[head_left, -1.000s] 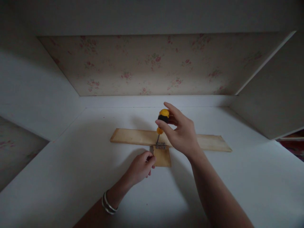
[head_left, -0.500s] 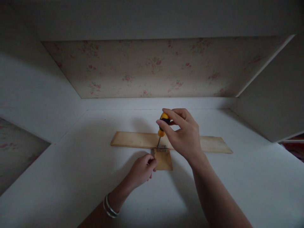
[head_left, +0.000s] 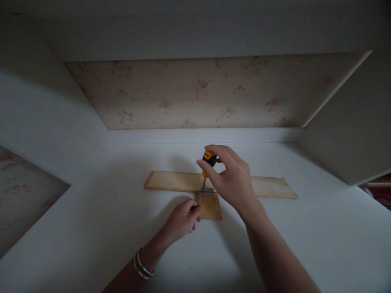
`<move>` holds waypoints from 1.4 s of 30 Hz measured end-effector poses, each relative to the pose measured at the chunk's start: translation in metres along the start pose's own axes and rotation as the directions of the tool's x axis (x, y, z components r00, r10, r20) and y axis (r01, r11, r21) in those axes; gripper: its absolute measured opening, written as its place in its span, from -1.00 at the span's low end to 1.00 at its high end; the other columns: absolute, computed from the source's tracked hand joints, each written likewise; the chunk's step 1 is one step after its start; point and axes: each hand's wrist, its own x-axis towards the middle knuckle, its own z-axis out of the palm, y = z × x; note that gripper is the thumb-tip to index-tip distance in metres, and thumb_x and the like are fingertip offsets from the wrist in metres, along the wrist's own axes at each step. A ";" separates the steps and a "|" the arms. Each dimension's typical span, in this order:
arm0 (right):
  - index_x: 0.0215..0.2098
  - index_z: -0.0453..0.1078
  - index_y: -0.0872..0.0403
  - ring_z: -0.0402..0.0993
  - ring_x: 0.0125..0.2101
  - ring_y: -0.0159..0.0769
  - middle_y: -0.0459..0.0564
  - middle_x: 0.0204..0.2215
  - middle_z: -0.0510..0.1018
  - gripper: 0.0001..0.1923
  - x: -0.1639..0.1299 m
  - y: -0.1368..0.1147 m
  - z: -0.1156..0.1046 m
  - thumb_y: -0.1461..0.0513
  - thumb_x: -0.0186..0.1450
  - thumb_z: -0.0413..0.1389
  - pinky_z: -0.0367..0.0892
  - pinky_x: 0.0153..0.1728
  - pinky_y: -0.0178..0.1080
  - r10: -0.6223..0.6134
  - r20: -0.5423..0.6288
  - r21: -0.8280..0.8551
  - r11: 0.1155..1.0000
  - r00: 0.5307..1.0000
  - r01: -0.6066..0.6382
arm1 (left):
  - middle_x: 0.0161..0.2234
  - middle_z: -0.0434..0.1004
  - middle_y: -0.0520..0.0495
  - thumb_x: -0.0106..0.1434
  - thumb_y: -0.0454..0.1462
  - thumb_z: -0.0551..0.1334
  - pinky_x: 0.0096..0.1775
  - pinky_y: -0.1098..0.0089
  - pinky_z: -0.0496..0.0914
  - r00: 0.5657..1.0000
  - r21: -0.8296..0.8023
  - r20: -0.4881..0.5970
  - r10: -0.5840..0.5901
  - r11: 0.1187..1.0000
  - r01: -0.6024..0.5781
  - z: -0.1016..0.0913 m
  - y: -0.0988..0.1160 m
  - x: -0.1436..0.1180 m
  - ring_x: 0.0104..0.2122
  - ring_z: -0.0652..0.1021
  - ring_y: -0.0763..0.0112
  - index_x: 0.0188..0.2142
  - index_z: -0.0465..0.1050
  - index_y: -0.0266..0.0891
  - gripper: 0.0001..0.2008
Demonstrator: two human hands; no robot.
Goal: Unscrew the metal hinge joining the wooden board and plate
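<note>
My right hand [head_left: 233, 179] grips a yellow and black screwdriver [head_left: 209, 158] by its handle, between thumb and fingers. Its shaft points down, and the tip meets the left part of a small metal hinge [head_left: 208, 191]. That hinge lies across the joint between a long wooden board [head_left: 174, 180] and a small wooden board [head_left: 210, 207]. My left hand [head_left: 183, 217] is closed at the small board's left edge, thumb and finger pinched on it; the fingertips are partly hidden. My right hand covers some of the long board.
Both boards lie on a white surface [head_left: 122, 228]. Behind it stands a low white ledge [head_left: 201, 135] below a panel with floral wallpaper [head_left: 177, 93]. White side panels [head_left: 45, 122] rise at left and right. Reddish items [head_left: 381, 190] show at the far right edge.
My right hand has shifted slightly left and down with the screwdriver, its grip on the handle turned a little. My left hand stays at the small board. The view has tilted slightly.
</note>
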 end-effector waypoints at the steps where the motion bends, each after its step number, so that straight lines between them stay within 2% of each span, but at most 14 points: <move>1: -0.04 0.41 0.01 0.49 -0.13 -0.22 0.02 -0.14 0.56 -0.75 0.000 0.000 0.001 0.18 0.30 0.16 0.46 -0.08 -0.08 -0.022 -0.007 -0.007 1.000 1.000 0.022 | -0.48 0.40 0.03 0.28 -0.08 0.04 -0.65 0.54 0.18 1.000 -0.001 0.001 -0.002 1.000 0.002 0.000 0.000 0.000 -0.65 0.37 0.57 -0.40 0.28 -0.24 -0.72; 7: -0.03 0.39 0.01 0.53 -0.20 -0.31 -0.04 -0.15 0.58 -0.76 -0.002 -0.002 0.003 0.24 0.33 0.10 0.48 -0.10 -0.19 -0.032 0.011 0.034 0.999 0.999 0.032 | -0.49 0.42 0.02 0.30 -0.07 0.03 -0.63 0.53 0.21 1.000 0.005 0.012 0.020 1.000 -0.020 -0.001 0.004 -0.002 -0.63 0.38 0.55 -0.39 0.28 -0.24 -0.71; 13: 0.10 0.31 0.04 0.49 -0.13 -0.26 0.03 -0.09 0.54 -0.65 -0.003 -0.005 0.004 0.27 0.34 0.06 0.46 -0.08 -0.14 -0.001 0.046 -0.029 1.000 0.999 0.002 | -0.49 0.43 0.03 0.30 -0.09 0.02 -0.62 0.52 0.19 1.000 0.017 0.008 0.011 1.000 -0.011 -0.001 0.007 -0.004 -0.64 0.37 0.55 -0.39 0.29 -0.24 -0.72; 15: 0.07 0.35 0.04 0.47 -0.09 -0.23 0.06 -0.08 0.52 -0.67 -0.002 -0.005 0.006 0.27 0.33 0.07 0.44 -0.07 -0.11 -0.035 0.020 -0.072 0.997 0.999 0.036 | -0.48 0.44 0.02 0.30 -0.08 0.02 -0.61 0.52 0.18 1.000 0.023 -0.001 0.015 1.000 -0.015 -0.001 0.006 -0.004 -0.63 0.38 0.55 -0.40 0.29 -0.24 -0.71; 18: -0.02 0.44 0.02 0.47 -0.20 -0.26 0.08 -0.10 0.45 -0.72 -0.001 -0.001 0.010 0.20 0.30 0.16 0.46 -0.16 -0.13 -0.058 -0.077 -0.136 0.990 0.995 0.047 | -0.49 0.44 0.02 0.31 -0.08 0.02 -0.59 0.52 0.19 1.000 0.031 -0.005 0.013 0.999 -0.013 -0.001 0.005 -0.004 -0.64 0.37 0.56 -0.41 0.29 -0.24 -0.70; 21: 0.03 0.44 -0.02 0.44 -0.28 -0.31 0.04 -0.20 0.43 -0.66 -0.002 0.002 0.011 0.20 0.28 0.19 0.47 -0.24 -0.17 -0.087 -0.122 -0.125 0.990 0.989 0.071 | -0.47 0.45 0.02 0.31 -0.07 0.02 -0.59 0.51 0.18 1.000 0.029 -0.010 0.015 0.999 -0.015 -0.001 0.004 -0.003 -0.63 0.38 0.55 -0.39 0.30 -0.24 -0.70; 24: 0.17 0.32 -0.09 0.46 -0.23 -0.32 -0.01 -0.21 0.48 -0.55 -0.002 0.003 0.009 0.26 0.32 0.13 0.46 -0.17 -0.19 -0.091 -0.064 -0.033 0.996 0.994 0.089 | -0.47 0.45 0.02 0.30 -0.07 0.03 -0.59 0.51 0.18 1.000 0.021 -0.008 0.007 1.000 -0.007 0.000 0.003 -0.003 -0.62 0.38 0.54 -0.38 0.30 -0.23 -0.70; 28: 0.28 0.15 -0.07 0.45 -0.04 -0.28 0.04 0.00 0.49 -0.50 -0.001 0.000 0.004 0.28 0.39 -0.01 0.41 -0.03 -0.12 -0.037 0.092 0.030 0.999 0.995 0.034 | -0.45 0.47 0.01 0.30 -0.07 0.03 -0.58 0.49 0.19 1.000 0.026 -0.013 -0.007 1.000 0.007 0.001 0.002 -0.002 -0.62 0.39 0.53 -0.38 0.30 -0.23 -0.71; 31: 0.20 0.21 -0.01 0.42 0.01 -0.22 0.08 0.03 0.47 -0.60 -0.001 -0.001 0.004 0.25 0.40 -0.03 0.38 0.03 -0.07 0.009 0.133 -0.016 1.000 0.991 -0.007 | -0.46 0.47 0.02 0.30 -0.07 0.04 -0.58 0.48 0.20 1.000 0.034 -0.019 -0.007 0.999 0.008 0.000 0.004 -0.003 -0.63 0.39 0.53 -0.38 0.29 -0.22 -0.71; 34: 0.06 0.35 0.02 0.43 -0.03 -0.18 0.11 -0.01 0.43 -0.67 -0.002 0.001 0.006 0.15 0.34 0.11 0.39 0.00 -0.09 -0.003 0.079 -0.069 0.998 0.997 0.009 | -0.47 0.46 0.02 0.30 -0.07 0.04 -0.57 0.49 0.20 1.000 0.047 -0.020 0.002 0.999 -0.001 -0.001 0.005 -0.003 -0.62 0.40 0.53 -0.40 0.29 -0.22 -0.71; 36: 0.04 0.39 0.01 0.44 -0.09 -0.19 0.12 -0.02 0.39 -0.65 -0.003 0.004 0.007 0.14 0.29 0.17 0.42 -0.06 -0.10 -0.032 0.021 -0.123 0.992 0.999 0.034 | -0.47 0.47 0.03 0.31 -0.07 0.03 -0.56 0.49 0.20 1.000 0.046 -0.020 0.008 0.999 -0.007 -0.001 0.004 -0.003 -0.62 0.39 0.53 -0.39 0.29 -0.22 -0.70; 38: 0.18 0.30 -0.06 0.44 -0.13 -0.22 0.09 -0.06 0.39 -0.54 -0.004 0.006 0.008 0.18 0.32 0.14 0.44 -0.10 -0.12 -0.046 -0.004 -0.140 0.989 0.999 0.046 | -0.46 0.47 0.02 0.31 -0.06 0.03 -0.55 0.49 0.20 1.000 0.042 -0.024 0.011 0.999 -0.010 0.000 0.002 -0.002 -0.62 0.39 0.53 -0.39 0.30 -0.22 -0.70; 40: 0.33 0.08 -0.11 0.44 -0.12 -0.22 0.07 -0.07 0.43 -0.39 -0.005 0.007 0.007 0.24 0.35 0.08 0.44 -0.10 -0.10 -0.044 0.014 -0.117 0.992 0.999 0.045 | -0.47 0.47 0.02 0.31 -0.06 0.03 -0.55 0.49 0.20 1.000 0.041 -0.025 0.011 0.999 -0.010 0.001 0.001 -0.002 -0.62 0.39 0.53 -0.38 0.30 -0.22 -0.70; 42: 0.39 -0.09 -0.12 0.43 -0.05 -0.19 0.08 -0.01 0.45 -0.32 -0.004 0.006 0.006 0.28 0.36 0.02 0.43 -0.06 -0.06 -0.031 0.059 -0.080 0.996 0.998 0.036 | -0.47 0.47 0.02 0.31 -0.06 0.03 -0.55 0.49 0.19 1.000 0.043 -0.021 0.013 0.999 -0.012 0.001 0.001 -0.002 -0.62 0.39 0.53 -0.39 0.30 -0.22 -0.70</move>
